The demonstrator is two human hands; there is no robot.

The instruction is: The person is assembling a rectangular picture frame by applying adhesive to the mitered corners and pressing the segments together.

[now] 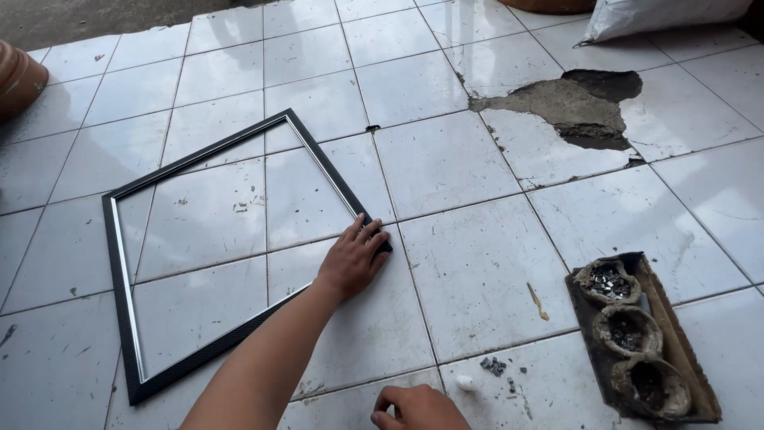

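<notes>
Open tiles around the black frame [231,255]; rightward, a tray of small bowls [641,342] and broken tile patch [573,107].

One black picture frame [231,247] is lying on the floor tiles, and two bare hands are showing: the left hand [352,259] and the right hand [419,409]. One shallow tray [686,358] is sitting to the right, holding three crusted little cups [628,330] in a row. One small heap of metal bits [493,366] is lying beside one white lump [465,383]. One yellow sliver [538,302], one white sack [660,16] and one broken patch [581,107] of tile are showing too.
</notes>
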